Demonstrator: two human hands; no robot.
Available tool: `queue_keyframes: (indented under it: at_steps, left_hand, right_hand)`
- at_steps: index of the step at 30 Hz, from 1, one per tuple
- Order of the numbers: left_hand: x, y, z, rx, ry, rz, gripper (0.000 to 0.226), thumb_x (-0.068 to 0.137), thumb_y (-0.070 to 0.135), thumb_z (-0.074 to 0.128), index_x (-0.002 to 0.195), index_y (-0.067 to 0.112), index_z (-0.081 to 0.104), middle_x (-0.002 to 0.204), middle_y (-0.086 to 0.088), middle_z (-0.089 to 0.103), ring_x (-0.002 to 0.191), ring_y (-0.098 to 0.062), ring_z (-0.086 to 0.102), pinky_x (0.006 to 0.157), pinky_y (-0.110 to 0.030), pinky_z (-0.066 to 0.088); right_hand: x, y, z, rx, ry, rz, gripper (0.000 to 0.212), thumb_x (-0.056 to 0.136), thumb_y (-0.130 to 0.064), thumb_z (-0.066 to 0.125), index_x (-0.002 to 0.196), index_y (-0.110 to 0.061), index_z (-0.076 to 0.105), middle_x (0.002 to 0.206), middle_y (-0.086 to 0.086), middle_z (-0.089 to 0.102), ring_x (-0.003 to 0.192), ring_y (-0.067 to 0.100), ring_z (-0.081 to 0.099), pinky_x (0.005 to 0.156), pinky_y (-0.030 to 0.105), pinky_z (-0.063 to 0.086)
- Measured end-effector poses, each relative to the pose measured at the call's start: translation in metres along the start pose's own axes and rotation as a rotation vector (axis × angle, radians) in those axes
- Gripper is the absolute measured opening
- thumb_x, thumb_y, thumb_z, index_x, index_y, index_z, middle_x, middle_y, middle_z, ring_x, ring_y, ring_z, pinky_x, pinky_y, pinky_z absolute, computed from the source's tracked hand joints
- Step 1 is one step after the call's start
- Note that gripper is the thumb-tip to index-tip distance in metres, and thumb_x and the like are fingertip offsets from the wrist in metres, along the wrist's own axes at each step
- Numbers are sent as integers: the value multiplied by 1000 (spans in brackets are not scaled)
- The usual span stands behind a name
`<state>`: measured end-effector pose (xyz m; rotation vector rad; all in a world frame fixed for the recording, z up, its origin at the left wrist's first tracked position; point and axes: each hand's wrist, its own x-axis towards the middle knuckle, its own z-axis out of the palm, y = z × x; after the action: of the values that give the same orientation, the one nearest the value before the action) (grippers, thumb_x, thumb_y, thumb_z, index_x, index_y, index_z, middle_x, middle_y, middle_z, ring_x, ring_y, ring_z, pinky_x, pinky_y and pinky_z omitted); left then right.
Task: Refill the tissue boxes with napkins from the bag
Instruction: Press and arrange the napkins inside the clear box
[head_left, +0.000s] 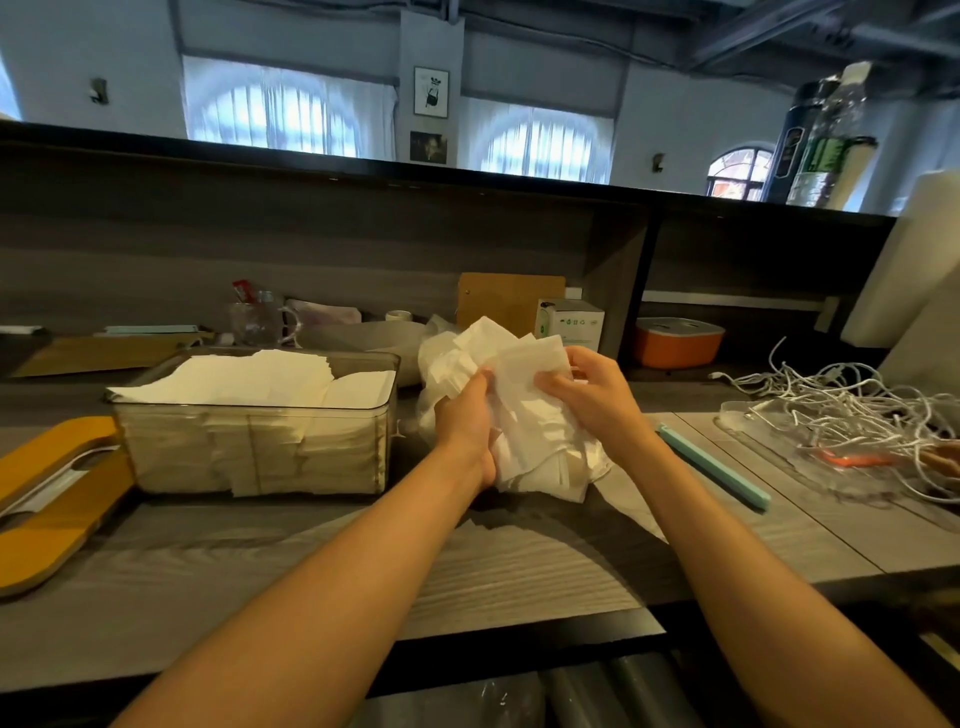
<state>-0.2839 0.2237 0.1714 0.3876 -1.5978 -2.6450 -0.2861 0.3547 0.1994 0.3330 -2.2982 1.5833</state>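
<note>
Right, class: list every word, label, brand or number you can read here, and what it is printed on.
Nothing here can be read for certain.
White carton: green symbols and print, too small.
Clear bottle: green label, blurred.
Dark flask: label blurred.
Framed picture: a drawing, no legible words.

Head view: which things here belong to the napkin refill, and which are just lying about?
Job:
clear plastic tissue box, heaped with white napkins
crinkled clear napkin bag, gripped by left hand and right hand
yellow slotted lid

Lying about:
tangled white cables
orange lidded container
teal strip
</note>
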Motion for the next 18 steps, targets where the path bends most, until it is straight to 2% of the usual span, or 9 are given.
queue_keyframes:
  at_steps: [2, 4, 8, 12, 16, 18]
  left_hand:
    - [0, 0, 1, 12, -12, 6, 35, 94, 42, 62, 122, 22, 57, 105, -4, 67, 94, -26, 65, 77, -42, 57]
    - [0, -1, 3, 3, -11, 23, 39, 92, 44, 64, 125, 23, 58, 109, -5, 68, 98, -28, 66, 86, -48, 57]
    - [-3, 0, 4, -12, -63, 15, 41, 92, 48, 62, 127, 26, 59, 112, -6, 70, 99, -29, 67, 79, -46, 59]
    - [-4, 1, 3, -30, -61, -25, 43, 92, 46, 63, 130, 26, 56, 113, -7, 69, 97, -29, 67, 69, -40, 56]
    - [-4, 3, 2, -16, -75, -52, 43, 93, 49, 59, 128, 25, 57, 112, -8, 68, 96, -28, 65, 68, -38, 53]
    - [-2, 3, 1, 4, -71, -55, 44, 93, 53, 56, 128, 26, 56, 112, -7, 68, 97, -28, 65, 73, -39, 55]
  right_hand:
    - [-3, -1, 1, -10, -42, -27, 15, 90, -15, 68, 99, -25, 63, 96, -7, 64, 93, 13, 63, 78, 27, 54]
    - [-4, -1, 1, 3, -21, -54, 14, 89, -16, 70, 91, -29, 65, 91, -8, 66, 90, 12, 64, 80, 32, 56]
    - [-3, 0, 1, 150, 49, 6, 9, 88, -16, 70, 95, -21, 71, 97, 2, 71, 95, 23, 68, 87, 44, 58]
    - [-3, 0, 2, 216, 90, 50, 10, 89, -13, 69, 95, -21, 71, 97, 4, 71, 96, 25, 69, 88, 45, 58]
    - [0, 3, 2, 4, 114, -111, 33, 89, -12, 69, 120, -21, 64, 117, 1, 65, 108, 19, 61, 91, 37, 56]
    - [1, 3, 2, -135, 74, -195, 35, 89, -13, 70, 122, -21, 63, 126, 2, 58, 116, 18, 54, 98, 37, 51]
